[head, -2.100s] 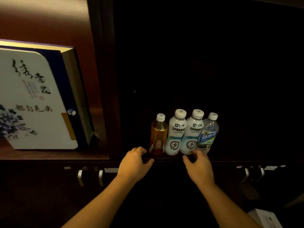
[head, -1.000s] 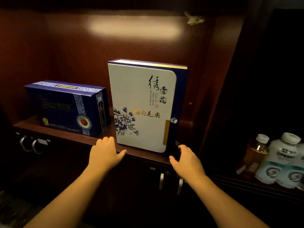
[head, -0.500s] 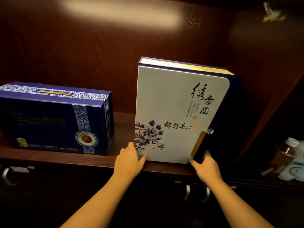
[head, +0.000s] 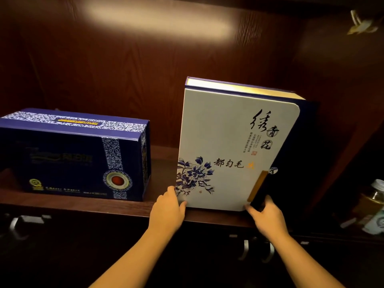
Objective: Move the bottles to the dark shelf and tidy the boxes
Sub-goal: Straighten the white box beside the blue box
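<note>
A lit wooden shelf (head: 128, 206) runs across the middle of the frame, with a dark wood back wall above it. At center right stands the white box (head: 232, 150), upright and tall, its front printed with blue flowers and black characters, its navy spine toward the right. At left centre lies the blue box (head: 72, 154), long side forward, well apart from the white box, with bare shelf between them.

Both hands grip the white box at its bottom corners. The left hand (head: 167, 213) is at the lower left corner, thumb across the front face and fingers hidden behind the left edge. The right hand (head: 268, 217) is at the lower right corner, thumb at the front edge and fingers curled onto the navy spine. The box rises above both hands, its base on the shelf edge.

At the far right edge, in a darker compartment, bottles (head: 374, 202) stand, only partly in view.
</note>
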